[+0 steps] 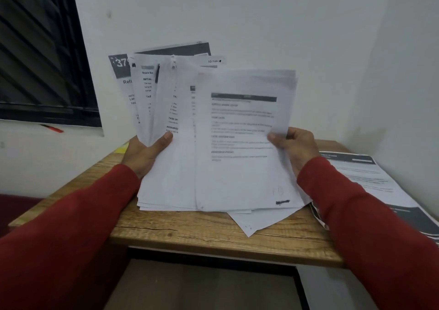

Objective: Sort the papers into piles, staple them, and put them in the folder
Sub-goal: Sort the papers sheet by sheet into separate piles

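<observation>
Left hand (142, 154) is gripping the fanned papers (171, 110); right hand (293, 147) is pinching the front sheet (242, 138), with the pile (363, 174) lying right beside it.

Fanned papers (213, 143) held upright above the worktop (202, 233), between left hand (142, 155) and right hand (294, 145); further sheets (365, 179) lie at right.

The papers (237, 131) are white with black and grey print, several topped by dark grey header bands. The sleeves (370, 214) are deep red. The surface (209, 229) shows light brown wood grain with darker streaks. The wall (261, 19) is plain white, the window frame (78, 55) black, and a red-orange pen (52, 128) lies on the sill.
</observation>
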The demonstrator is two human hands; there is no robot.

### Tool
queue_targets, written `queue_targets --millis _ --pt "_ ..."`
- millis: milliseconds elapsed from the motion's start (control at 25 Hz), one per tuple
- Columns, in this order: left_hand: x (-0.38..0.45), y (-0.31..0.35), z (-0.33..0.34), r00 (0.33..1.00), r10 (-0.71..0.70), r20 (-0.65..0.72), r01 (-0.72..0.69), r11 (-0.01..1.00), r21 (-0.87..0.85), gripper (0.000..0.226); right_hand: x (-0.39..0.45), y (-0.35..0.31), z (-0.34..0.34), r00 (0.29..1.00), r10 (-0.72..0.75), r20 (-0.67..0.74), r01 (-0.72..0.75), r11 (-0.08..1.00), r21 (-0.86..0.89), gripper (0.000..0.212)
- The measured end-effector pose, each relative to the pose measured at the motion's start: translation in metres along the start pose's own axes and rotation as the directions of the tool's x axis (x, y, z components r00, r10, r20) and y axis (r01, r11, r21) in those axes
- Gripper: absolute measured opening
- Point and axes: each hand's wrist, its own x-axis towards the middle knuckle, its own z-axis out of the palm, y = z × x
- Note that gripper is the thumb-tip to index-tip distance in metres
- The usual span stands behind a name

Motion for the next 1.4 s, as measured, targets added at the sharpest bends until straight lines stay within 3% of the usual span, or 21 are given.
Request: queue_targets --millis 120,200,280,360,440,600,720,880,1080,1400 --pt "0.003 -0.002 -0.004 1.0 -0.024 -0.02 0.024 1.0 -0.006 0.043 0.017 -0.011 -0.036 0.982 0.038 -0.184 0.013 0.963 0.268 0.013" --pt "0.004 -0.003 -0.006 0.999 -0.033 -0.031 0.032 0.999 -0.009 0.044 0.031 -0.011 -0.066 0.972 0.105 -0.208 -0.012 0.916 0.402 0.013" --pt "0.004 -0.003 -0.005 0.999 -0.032 -0.02 0.031 0.999 -0.018 0.032 0.04 -0.006 -0.083 0.979 0.122 -0.164 -0.027 0.873 0.487 0.049" --pt "0.002 -0.002 -0.004 0.999 -0.03 -0.017 0.029 0.999 -0.025 0.026 0.044 -0.004 -0.084 0.989 0.095 -0.11 -0.024 0.851 0.525 0.067" --pt "0.002 -0.001 -0.004 0.999 -0.025 -0.022 0.025 0.999 -0.024 0.024 0.045 -0.003 -0.076 0.996 0.067 -0.051 -0.032 0.86 0.51 0.07" --pt "0.002 -0.001 -0.002 1.0 -0.018 -0.008 0.018 1.0 -0.024 0.02 0.039 0.001 -0.055 0.998 0.057 0.012 -0.056 0.876 0.478 0.049" --pt "0.001 -0.001 -0.001 1.0 -0.016 -0.005 0.016 0.999 -0.034 0.016 0.032 -0.003 -0.046 0.997 0.068 0.048 -0.082 0.884 0.46 0.051" --pt "0.0 0.001 -0.001 1.0 -0.013 0.011 0.014 0.999 -0.041 0.016 0.018 0.001 -0.027 0.985 0.113 0.132 -0.149 0.942 0.302 0.015" --pt "0.0 0.0 -0.001 1.0 -0.007 0.0 0.007 0.999 -0.033 0.021 0.008 0.013 -0.011 0.949 0.188 0.253 -0.219 0.97 0.103 0.028" --pt "0.0 0.001 -0.003 0.999 -0.039 0.014 0.04 0.999 -0.023 0.023 0.013 0.01 -0.014 0.996 0.081 0.03 -0.085 0.98 0.182 0.029"
